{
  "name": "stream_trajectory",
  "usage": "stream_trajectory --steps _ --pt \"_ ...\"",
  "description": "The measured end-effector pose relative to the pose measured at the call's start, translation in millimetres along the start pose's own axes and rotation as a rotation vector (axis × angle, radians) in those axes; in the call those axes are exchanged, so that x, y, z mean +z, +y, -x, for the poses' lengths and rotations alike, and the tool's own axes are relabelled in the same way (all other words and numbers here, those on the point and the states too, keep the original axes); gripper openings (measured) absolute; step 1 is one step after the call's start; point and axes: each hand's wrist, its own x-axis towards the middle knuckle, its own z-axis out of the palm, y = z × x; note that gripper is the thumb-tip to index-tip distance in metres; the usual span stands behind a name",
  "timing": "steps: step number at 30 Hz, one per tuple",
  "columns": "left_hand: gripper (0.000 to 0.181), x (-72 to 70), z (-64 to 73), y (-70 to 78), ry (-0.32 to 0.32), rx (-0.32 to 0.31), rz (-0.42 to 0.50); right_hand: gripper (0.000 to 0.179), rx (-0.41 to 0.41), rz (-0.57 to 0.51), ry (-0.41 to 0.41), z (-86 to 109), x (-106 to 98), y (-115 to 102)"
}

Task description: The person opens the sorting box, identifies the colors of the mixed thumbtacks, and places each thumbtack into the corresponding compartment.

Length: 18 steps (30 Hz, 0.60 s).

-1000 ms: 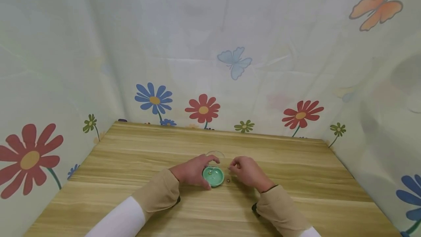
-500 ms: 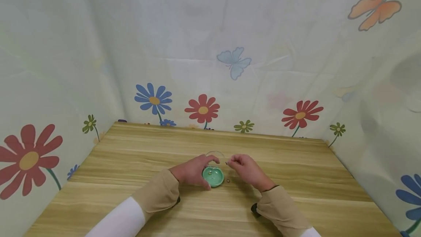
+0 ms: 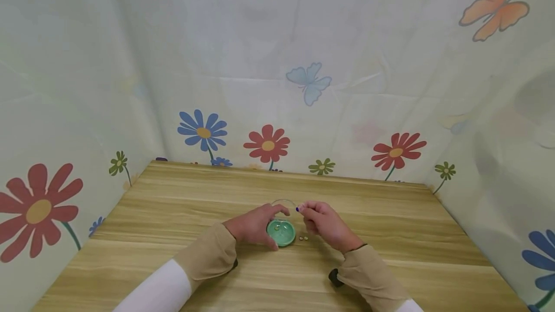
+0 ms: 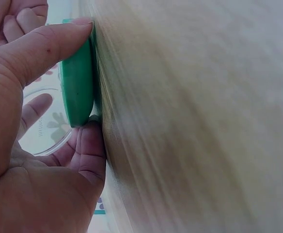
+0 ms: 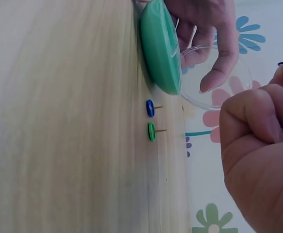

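Observation:
A round green box [image 3: 282, 233] with a raised clear lid [image 5: 214, 102] lies on the table. My left hand [image 3: 255, 225] grips it from the side, thumb on the near edge and fingers round the far edge in the left wrist view. One small yellowish thing shows inside. To the right, my right hand [image 3: 326, 224] is raised above the table and pinches a blue thumbtack [image 3: 297, 209] between thumb and forefinger. Beside the box stand two more thumbtacks with their pins up, a blue thumbtack [image 5: 150, 108] and a green thumbtack [image 5: 152, 131].
The wood-grain table [image 3: 208, 187] reaches back to a hanging cloth [image 3: 243, 61] printed with flowers and butterflies. The same cloth borders both sides. The lid stands up behind the box, between the two hands.
My right hand has risen slightly and moved away from me, and the blue thumbtack in its fingertips now shows clearly. A second tack on the table has come into sight. The left hand stays still.

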Motion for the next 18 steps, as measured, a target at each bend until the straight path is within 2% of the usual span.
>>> stream_trajectory --steps 3,9,18 --pt "0.083 2.0 -1.4 -1.7 0.008 -0.001 -0.012 0.022 -0.010 -0.093 -0.029 0.7 0.3 -0.3" --pt "0.082 1.4 -0.3 0.4 0.012 -0.006 -0.004 0.022 -0.055 -0.225 -0.085 1.2 1.6 -1.1" --pt "0.081 0.6 0.8 3.6 0.010 -0.026 0.009 0.033 -0.271 -0.545 -0.275 2.6 6.8 -9.1"
